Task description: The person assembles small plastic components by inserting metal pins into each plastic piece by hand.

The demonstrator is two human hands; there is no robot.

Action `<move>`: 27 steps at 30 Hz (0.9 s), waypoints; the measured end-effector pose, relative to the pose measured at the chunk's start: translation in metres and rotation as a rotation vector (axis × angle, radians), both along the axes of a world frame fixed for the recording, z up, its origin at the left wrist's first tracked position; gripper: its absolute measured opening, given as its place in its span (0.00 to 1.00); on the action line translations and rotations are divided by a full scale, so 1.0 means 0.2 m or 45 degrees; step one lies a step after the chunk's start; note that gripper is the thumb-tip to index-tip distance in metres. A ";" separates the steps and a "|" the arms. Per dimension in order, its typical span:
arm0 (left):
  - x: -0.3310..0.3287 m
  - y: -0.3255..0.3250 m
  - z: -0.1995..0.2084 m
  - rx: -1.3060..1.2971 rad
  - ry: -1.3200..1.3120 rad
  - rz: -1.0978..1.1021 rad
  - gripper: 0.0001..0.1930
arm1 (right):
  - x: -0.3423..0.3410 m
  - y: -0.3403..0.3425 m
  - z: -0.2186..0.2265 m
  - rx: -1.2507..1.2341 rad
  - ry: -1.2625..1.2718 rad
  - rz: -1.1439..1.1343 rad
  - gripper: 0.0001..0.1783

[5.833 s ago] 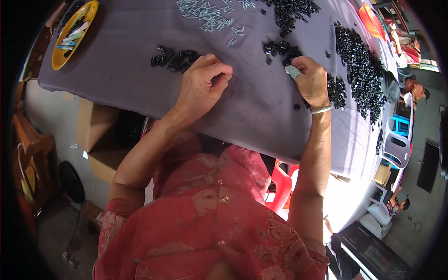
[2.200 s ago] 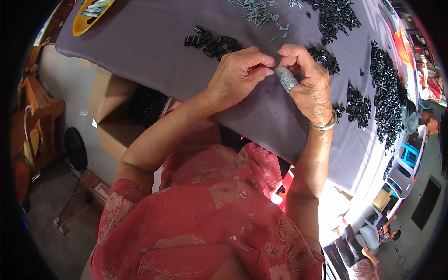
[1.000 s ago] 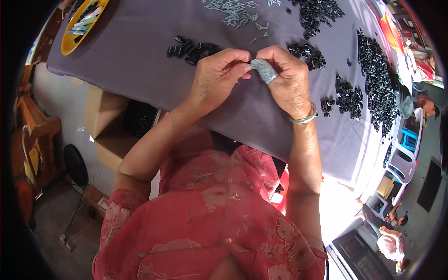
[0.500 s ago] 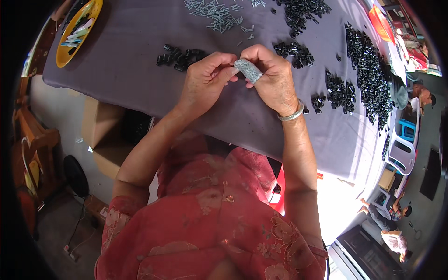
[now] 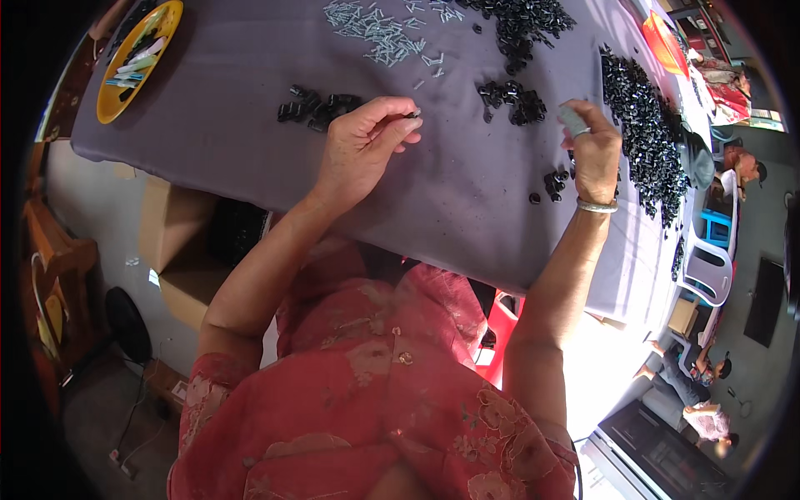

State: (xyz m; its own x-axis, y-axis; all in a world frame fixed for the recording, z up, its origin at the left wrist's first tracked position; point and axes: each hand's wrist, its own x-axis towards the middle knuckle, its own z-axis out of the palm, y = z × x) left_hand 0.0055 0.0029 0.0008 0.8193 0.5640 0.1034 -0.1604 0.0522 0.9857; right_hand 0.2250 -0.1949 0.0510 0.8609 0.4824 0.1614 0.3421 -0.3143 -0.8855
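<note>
My left hand [image 5: 358, 154] is above the grey cloth, thumb and forefinger pinched together. A small dark piece [image 5: 414, 115] shows between their tips; its exact shape is mostly hidden. Farther right, my right hand [image 5: 597, 154] is over a group of small black parts, its fingers bent downward and largely out of sight. A speckled grey wrap [image 5: 573, 121] covers its thumb. Beside that hand lie a few black parts [image 5: 554, 185]. Another small black heap [image 5: 512, 102] sits between the hands, and larger black pieces [image 5: 317, 108] lie just beyond the left hand.
Silvery screws [image 5: 383, 33] are scattered over the cloth-covered table [image 5: 208, 133] at the far side. Big black-part piles lie at the back [image 5: 525, 25] and right [image 5: 646, 133]. A yellow tray [image 5: 108, 100] holds pens or tools. An open cardboard box [image 5: 179, 283] stands below left.
My right hand has parted from the left and moved right to the black parts. The left hand stays nearly in place, still pinched.
</note>
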 end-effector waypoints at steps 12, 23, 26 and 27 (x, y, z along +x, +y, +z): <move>-0.01 -0.01 0.00 -0.034 0.060 -0.016 0.10 | -0.15 0.12 -0.08 -0.474 -0.349 0.087 0.09; 0.00 -0.01 0.00 0.032 0.042 -0.031 0.06 | -0.23 0.19 -0.11 0.684 0.737 0.602 0.12; 0.00 -0.01 0.00 0.045 0.032 -0.029 0.06 | -0.23 0.19 -0.13 0.724 0.749 0.665 0.11; 0.00 -0.01 0.00 0.037 0.038 -0.029 0.06 | -0.22 0.19 -0.13 0.725 0.750 0.663 0.11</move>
